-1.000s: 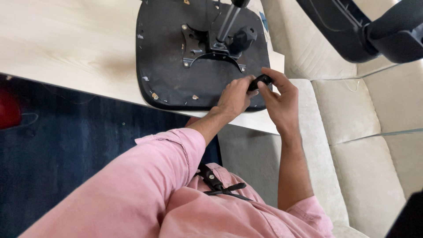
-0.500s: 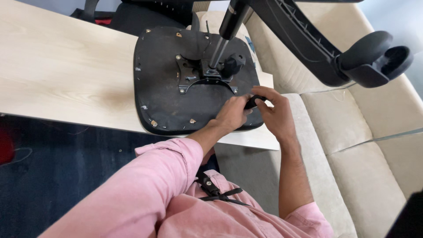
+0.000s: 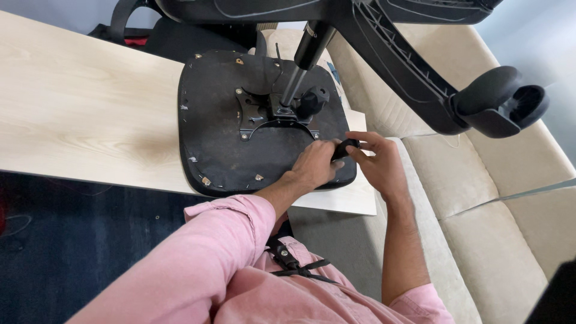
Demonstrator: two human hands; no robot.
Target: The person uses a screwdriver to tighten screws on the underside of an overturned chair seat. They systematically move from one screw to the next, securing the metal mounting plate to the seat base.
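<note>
Both gripping the small black knob (image 3: pixel 345 147) at the upturned seat base's (image 3: pixel 222 144) near right edge, left hand (image 3: pixel 315 165) steadying, right hand (image 3: pixel 378 165) pinching, worktop (image 3: pixel 90 126) bearing the weight.

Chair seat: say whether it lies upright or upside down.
Upside down: the chair seat shows its black underside with metal mounting plate and gas cylinder pointing up from the table.

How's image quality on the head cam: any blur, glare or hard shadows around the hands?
Head view: sharp, even daylight, no motion blur on the left hand or right hand; the seat underside is dark, with little detail; soft shadow under its edge on the table; no glare; slight wide-angle stretch at the caster.
</note>
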